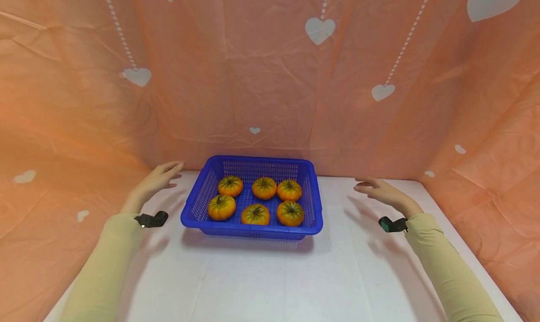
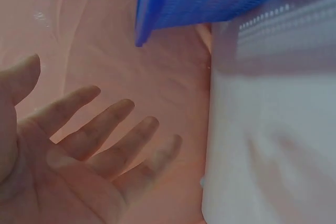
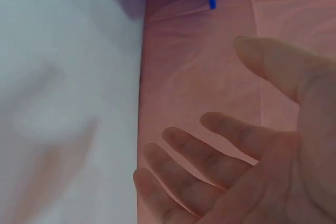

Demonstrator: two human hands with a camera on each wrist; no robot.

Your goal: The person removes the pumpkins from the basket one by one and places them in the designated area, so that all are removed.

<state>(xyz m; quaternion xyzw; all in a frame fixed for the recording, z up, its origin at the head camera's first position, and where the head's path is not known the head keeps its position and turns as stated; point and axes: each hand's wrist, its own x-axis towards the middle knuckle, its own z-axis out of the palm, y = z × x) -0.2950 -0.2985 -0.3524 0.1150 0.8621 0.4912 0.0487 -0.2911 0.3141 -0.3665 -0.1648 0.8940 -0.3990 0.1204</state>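
A blue plastic basket [image 1: 253, 229] with slotted walls stands on the white table. Inside it sit several small ribbed pumpkins, orange-yellow with green streaks, in two rough rows; one pumpkin [image 1: 221, 207] is at the front left and another pumpkin [image 1: 289, 190] at the back right. My left hand [image 1: 157, 180] hovers left of the basket, fingers spread and holding nothing. On the other side, farther from the basket, my right hand [image 1: 386, 193] is held above the table with its fingers extended and apart. In both wrist views the palms are bare.
The white table [image 1: 270, 280] extends in front of the basket and to both sides. Orange cloth [image 1: 270, 87] printed with white hearts hangs behind the table and along its left and right sides. A small black device [image 1: 153, 220] is strapped at each wrist.
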